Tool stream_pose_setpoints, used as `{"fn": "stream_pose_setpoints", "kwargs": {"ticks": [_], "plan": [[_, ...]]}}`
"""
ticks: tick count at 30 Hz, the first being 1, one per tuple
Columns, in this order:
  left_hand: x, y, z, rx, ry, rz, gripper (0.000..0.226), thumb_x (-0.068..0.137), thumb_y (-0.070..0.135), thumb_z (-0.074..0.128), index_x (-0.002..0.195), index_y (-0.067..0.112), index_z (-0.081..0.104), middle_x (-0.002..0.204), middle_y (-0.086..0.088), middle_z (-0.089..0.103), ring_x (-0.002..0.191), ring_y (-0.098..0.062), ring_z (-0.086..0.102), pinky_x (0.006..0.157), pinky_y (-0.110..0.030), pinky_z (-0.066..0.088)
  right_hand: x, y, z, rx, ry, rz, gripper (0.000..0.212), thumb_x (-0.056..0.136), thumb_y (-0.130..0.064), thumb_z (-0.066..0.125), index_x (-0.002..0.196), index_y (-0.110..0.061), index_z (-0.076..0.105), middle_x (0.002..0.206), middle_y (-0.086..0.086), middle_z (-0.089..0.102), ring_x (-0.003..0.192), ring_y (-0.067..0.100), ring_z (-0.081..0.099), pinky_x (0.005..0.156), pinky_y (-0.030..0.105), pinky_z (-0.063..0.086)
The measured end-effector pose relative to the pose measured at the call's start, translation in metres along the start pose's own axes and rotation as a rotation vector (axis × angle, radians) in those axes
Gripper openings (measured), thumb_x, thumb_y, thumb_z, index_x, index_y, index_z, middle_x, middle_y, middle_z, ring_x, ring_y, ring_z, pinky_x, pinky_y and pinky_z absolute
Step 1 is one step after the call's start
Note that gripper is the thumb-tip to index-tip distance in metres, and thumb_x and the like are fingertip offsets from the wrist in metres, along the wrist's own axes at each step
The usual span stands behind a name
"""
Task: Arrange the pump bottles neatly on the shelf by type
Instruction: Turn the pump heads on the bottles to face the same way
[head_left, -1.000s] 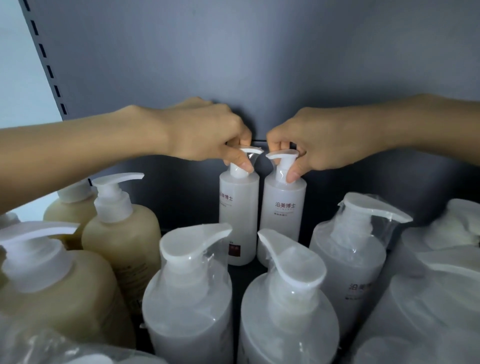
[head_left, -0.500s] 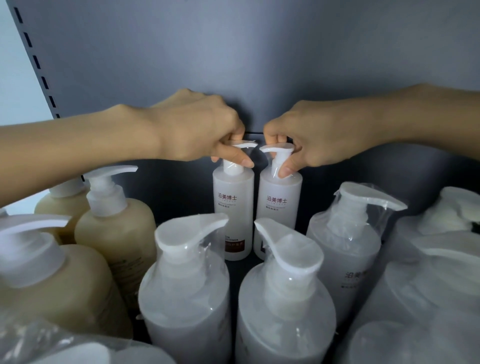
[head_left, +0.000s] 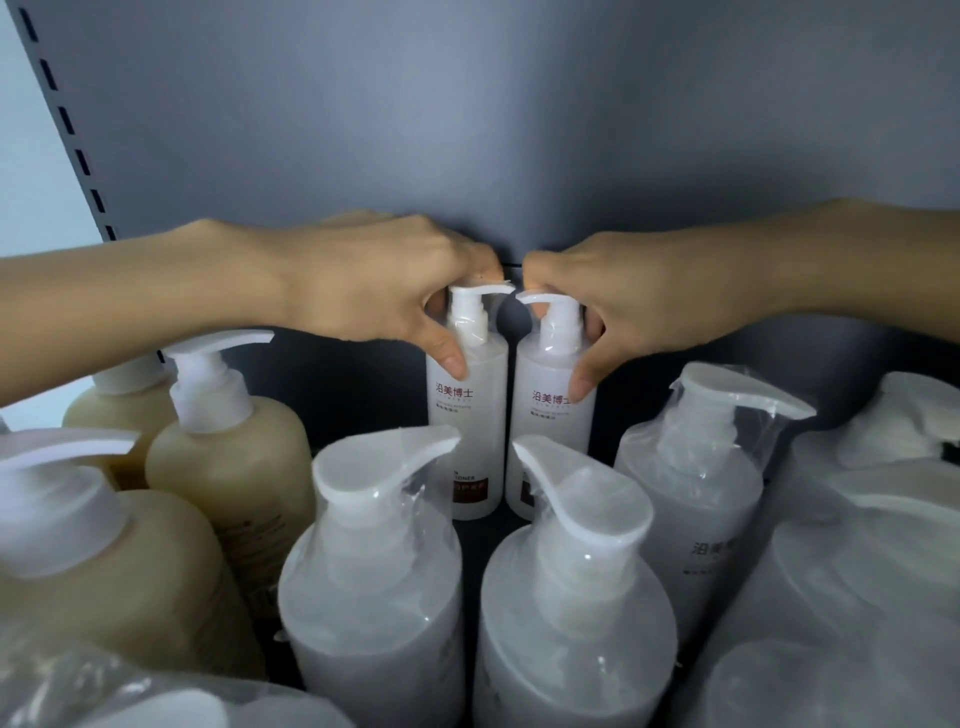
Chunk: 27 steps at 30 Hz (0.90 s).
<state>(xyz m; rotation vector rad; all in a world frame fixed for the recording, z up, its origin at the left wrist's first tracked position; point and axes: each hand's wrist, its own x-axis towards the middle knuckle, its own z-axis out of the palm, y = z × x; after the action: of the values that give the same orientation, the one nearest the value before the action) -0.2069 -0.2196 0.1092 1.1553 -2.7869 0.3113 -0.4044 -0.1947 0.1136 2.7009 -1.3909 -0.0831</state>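
1. We count two slim white bottles at the back: left slim bottle (head_left: 467, 431), right slim bottle (head_left: 553, 431).
2. We count three tan pump bottles: rear tan bottle (head_left: 122, 400), middle tan bottle (head_left: 244, 467), front tan bottle (head_left: 130, 582).
3. We count three wide wrapped white bottles clearly: centre-left wrapped bottle (head_left: 374, 597), centre-right wrapped bottle (head_left: 576, 623), right wrapped bottle (head_left: 691, 499); blurred others at the edges we cannot count.
4. We count two hands: left hand (head_left: 374, 280), right hand (head_left: 649, 291).

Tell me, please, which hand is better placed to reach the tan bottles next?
Probably the left. The left hand grips a slim white bottle, and the tan bottles stand just under its forearm; the right hand, gripping the other slim bottle, would have to cross over.
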Motion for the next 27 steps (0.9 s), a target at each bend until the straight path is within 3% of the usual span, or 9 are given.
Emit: {"fn": "stream_pose_setpoints", "kwargs": {"ticks": [6, 16, 21, 27], "plan": [[0.000, 0.003, 0.000, 0.070, 0.014, -0.038, 0.056, 0.067, 0.063, 0.066, 0.114, 0.037, 0.051, 0.103, 0.016, 0.058, 0.096, -0.010, 0.056, 0.070, -0.029, 0.040, 0.004, -0.002, -0.002, -0.073, 0.021, 0.013, 0.056, 0.064, -0.043, 0.082, 0.090, -0.021, 0.037, 0.095, -0.001, 0.053, 0.083, 0.020, 0.058, 0.071, 0.040, 0.050], [-0.004, 0.004, 0.001, 0.107, 0.026, -0.043, 0.058, 0.069, 0.066, 0.063, 0.117, 0.037, 0.050, 0.103, 0.016, 0.058, 0.090, -0.010, 0.053, 0.066, -0.029, 0.038, 0.003, -0.004, -0.002, -0.075, 0.016, 0.044, 0.056, 0.067, -0.041, 0.081, 0.099, -0.017, 0.041, 0.097, 0.000, 0.054, 0.085, 0.018, 0.058, 0.070, 0.036, 0.050], [-0.007, 0.006, 0.003, 0.144, 0.046, -0.022, 0.060, 0.071, 0.066, 0.060, 0.121, 0.037, 0.045, 0.094, 0.021, 0.047, 0.073, -0.003, 0.044, 0.057, -0.024, 0.032, 0.000, -0.004, 0.000, -0.051, -0.010, 0.049, 0.056, 0.069, -0.041, 0.079, 0.099, -0.018, 0.038, 0.100, 0.000, 0.054, 0.087, 0.019, 0.059, 0.072, 0.038, 0.050], [-0.009, 0.004, 0.006, 0.155, 0.060, 0.007, 0.065, 0.072, 0.066, 0.058, 0.127, 0.034, 0.041, 0.100, 0.022, 0.046, 0.093, -0.006, 0.053, 0.067, -0.027, 0.036, -0.008, -0.002, -0.001, -0.058, -0.080, 0.072, 0.056, 0.073, -0.043, 0.076, 0.105, -0.017, 0.037, 0.102, 0.001, 0.054, 0.092, 0.020, 0.058, 0.073, 0.036, 0.048]]}}
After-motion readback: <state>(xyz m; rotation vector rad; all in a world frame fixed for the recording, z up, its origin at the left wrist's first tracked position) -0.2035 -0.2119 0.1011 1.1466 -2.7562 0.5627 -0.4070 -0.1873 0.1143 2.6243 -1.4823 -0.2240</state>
